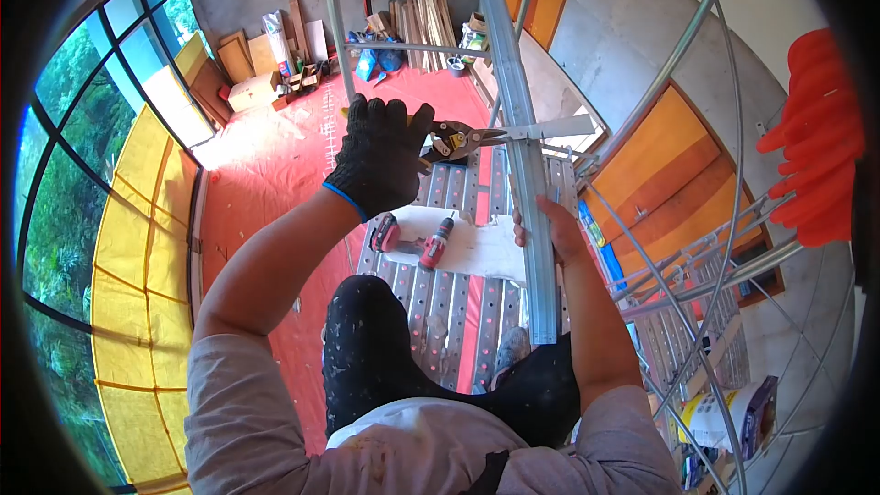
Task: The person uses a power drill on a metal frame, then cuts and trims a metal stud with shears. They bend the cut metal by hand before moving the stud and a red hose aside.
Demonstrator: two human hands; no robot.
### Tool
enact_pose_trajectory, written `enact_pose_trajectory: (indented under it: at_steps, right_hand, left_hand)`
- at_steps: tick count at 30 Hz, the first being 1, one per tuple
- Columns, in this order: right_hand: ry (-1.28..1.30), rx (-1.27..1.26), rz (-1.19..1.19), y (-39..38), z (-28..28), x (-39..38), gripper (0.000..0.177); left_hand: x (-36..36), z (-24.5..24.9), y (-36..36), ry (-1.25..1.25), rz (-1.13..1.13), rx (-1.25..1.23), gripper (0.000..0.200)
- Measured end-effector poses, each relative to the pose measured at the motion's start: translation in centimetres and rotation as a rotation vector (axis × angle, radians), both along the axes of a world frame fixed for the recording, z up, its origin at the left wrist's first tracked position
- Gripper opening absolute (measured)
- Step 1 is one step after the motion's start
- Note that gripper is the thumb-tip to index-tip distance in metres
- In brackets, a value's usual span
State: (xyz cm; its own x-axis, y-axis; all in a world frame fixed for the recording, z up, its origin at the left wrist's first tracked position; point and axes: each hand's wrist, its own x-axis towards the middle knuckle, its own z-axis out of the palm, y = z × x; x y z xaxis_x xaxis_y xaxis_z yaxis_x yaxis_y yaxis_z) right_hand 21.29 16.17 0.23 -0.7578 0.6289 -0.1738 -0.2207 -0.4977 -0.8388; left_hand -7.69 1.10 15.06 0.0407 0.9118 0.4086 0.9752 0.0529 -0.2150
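Note:
My left hand (pixel 380 151), in a black glove, is wrapped round the handles of metal snips (pixel 456 140). The snips' blades point right and meet the edge of a long grey metal profile (pixel 521 82). My bare right hand (pixel 555 231) grips this profile lower down, fingers around its sides. The profile stands lengthwise before me, and a flat metal strip (pixel 568 126) juts out to its right by the blades. Between my arms, a red and grey drill (pixel 437 244) lies on a white board (pixel 477 243).
I am above a perforated metal platform (pixel 443 298). Scaffold tubes (pixel 678 27) rise around it, with cables at the right. Red gloves (pixel 816 137) hang at the far right. Below is a red floor covering (pixel 275 192); wood planks (pixel 423 27) lean on the back wall.

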Motion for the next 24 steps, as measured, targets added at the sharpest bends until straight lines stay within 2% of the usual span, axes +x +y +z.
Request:
enact_pose_trajectory:
  at_steps: [5, 11, 17, 22, 24]
  right_hand:
    - [0.012, 0.084, 0.003, -0.6, 0.4, -0.2, 0.048]
    - [0.024, 0.174, 0.023, -0.7, 0.8, 0.1, 0.048]
    - [-0.018, 0.214, 0.05, -0.2, 0.9, 0.9, 0.046]
    - [-0.191, 0.371, 0.074, 0.0, 1.2, 2.1, 0.038]
    - [-0.2, 0.427, 0.134, 0.4, 0.9, 2.2, 0.046]
  left_hand:
    - [-0.5, 1.1, -0.8, 0.057, -0.066, 0.081, 0.073]
    - [0.8, 2.7, -2.3, -0.034, -0.002, -0.055, 0.068]
    - [-1.4, 1.2, -2.8, -0.018, -0.168, 0.263, 0.064]
    - [-4.5, 3.2, -1.9, -0.061, -0.195, 0.097, 0.061]
    - [-5.2, 4.3, -1.6, -0.073, -0.16, -0.056, 0.061]
